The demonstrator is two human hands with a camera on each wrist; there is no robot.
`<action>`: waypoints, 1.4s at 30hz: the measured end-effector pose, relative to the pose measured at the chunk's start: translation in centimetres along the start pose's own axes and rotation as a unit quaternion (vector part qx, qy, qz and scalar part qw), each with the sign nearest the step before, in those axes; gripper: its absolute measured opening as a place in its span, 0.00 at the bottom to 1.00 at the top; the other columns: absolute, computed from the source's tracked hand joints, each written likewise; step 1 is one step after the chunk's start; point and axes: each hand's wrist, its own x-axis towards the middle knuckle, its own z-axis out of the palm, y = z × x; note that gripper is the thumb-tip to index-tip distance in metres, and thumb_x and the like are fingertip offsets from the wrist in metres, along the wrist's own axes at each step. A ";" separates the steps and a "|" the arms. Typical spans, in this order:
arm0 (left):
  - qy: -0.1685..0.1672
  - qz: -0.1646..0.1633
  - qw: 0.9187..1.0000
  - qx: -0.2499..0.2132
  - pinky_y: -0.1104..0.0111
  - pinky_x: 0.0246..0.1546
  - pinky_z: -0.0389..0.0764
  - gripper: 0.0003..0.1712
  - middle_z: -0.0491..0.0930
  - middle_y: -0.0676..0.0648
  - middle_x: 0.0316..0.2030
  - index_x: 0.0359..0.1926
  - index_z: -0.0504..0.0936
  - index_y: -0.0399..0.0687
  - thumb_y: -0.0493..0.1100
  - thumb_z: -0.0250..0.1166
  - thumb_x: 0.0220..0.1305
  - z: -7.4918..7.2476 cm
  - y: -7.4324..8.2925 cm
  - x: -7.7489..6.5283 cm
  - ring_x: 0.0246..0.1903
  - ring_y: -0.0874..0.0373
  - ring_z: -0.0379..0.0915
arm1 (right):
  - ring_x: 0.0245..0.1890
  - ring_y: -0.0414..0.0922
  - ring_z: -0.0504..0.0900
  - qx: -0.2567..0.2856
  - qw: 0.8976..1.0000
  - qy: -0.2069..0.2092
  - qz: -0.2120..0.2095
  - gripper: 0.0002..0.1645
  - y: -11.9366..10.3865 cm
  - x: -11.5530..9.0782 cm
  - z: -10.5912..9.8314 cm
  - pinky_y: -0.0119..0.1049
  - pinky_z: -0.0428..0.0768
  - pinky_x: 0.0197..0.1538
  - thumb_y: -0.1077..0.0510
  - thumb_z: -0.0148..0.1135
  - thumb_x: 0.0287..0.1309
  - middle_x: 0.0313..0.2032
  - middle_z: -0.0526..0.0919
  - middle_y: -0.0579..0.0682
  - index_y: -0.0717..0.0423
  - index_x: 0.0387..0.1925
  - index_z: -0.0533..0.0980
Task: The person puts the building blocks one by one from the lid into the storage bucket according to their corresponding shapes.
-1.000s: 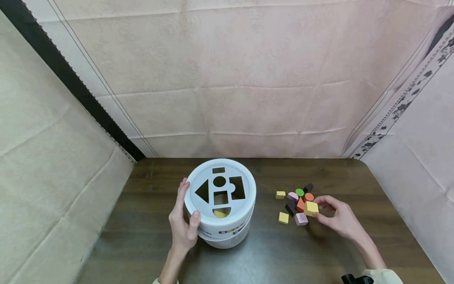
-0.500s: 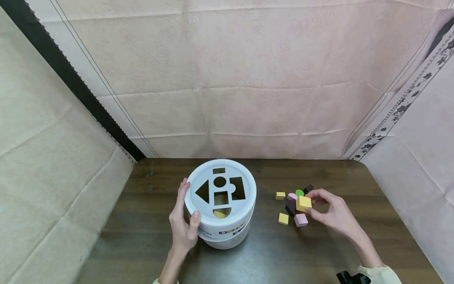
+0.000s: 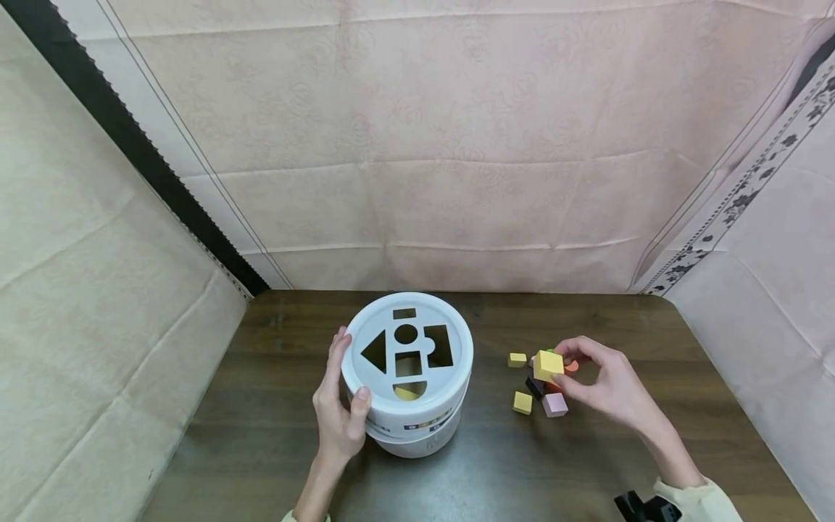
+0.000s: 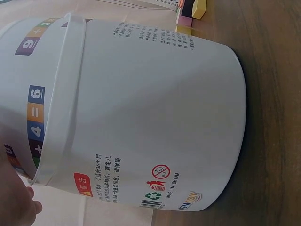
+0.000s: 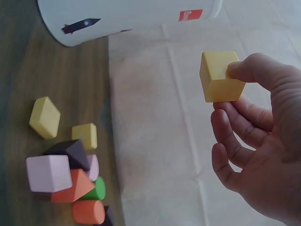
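Note:
A white bucket (image 3: 414, 417) stands upright on the table, its pale lid (image 3: 381, 319) cut with a triangle, a circle, rectangles and other shaped holes. My left hand (image 3: 341, 409) grips the bucket's upper left side, thumb at the front and fingers along the side. In the left wrist view the bucket wall (image 4: 155, 108) shows printed labels. Thumb and fingers of my right hand (image 3: 609, 380) pinch a yellow block (image 3: 548, 365), raised over the block pile. The right wrist view shows that yellow block held from above by the thumb, with fingers beneath.
Under the right hand lie several wooden blocks: a lilac one (image 5: 49, 173), an orange-red triangle (image 5: 74, 187), an orange cylinder (image 5: 88, 212), a green piece (image 5: 97, 189), dark ones and two small yellow ones. Pale cloth walls (image 3: 457, 181) enclose the wooden table (image 3: 248, 449).
My right hand has moved left and slightly up with the yellow block, passing across the pile and covering other blocks there. The left hand and bucket have stayed in place.

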 end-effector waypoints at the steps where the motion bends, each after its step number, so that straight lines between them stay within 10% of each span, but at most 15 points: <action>1: 0.000 0.001 1.000 0.000 0.61 0.66 0.63 0.37 0.70 0.32 0.65 0.66 0.70 0.28 0.51 0.56 0.64 0.0 0.0 0.0 0.67 0.35 0.62 | 0.31 0.37 0.78 0.002 1.000 0.000 -0.005 0.24 -0.2 0.2 0.0 0.24 0.73 0.39 0.72 0.76 0.39 0.32 0.81 0.39 0.51 0.39 0.80; 42: 0.004 0.002 1.000 0.005 0.59 0.67 0.61 0.37 0.71 0.32 0.64 0.66 0.70 0.28 0.49 0.56 0.62 0.1 -0.1 -0.1 0.66 0.36 0.63 | 0.38 0.41 0.81 0.086 0.993 -0.051 -0.069 0.23 -7.5 5.7 2.9 0.31 0.80 0.37 0.69 0.76 0.45 0.39 0.83 0.41 0.50 0.43 0.80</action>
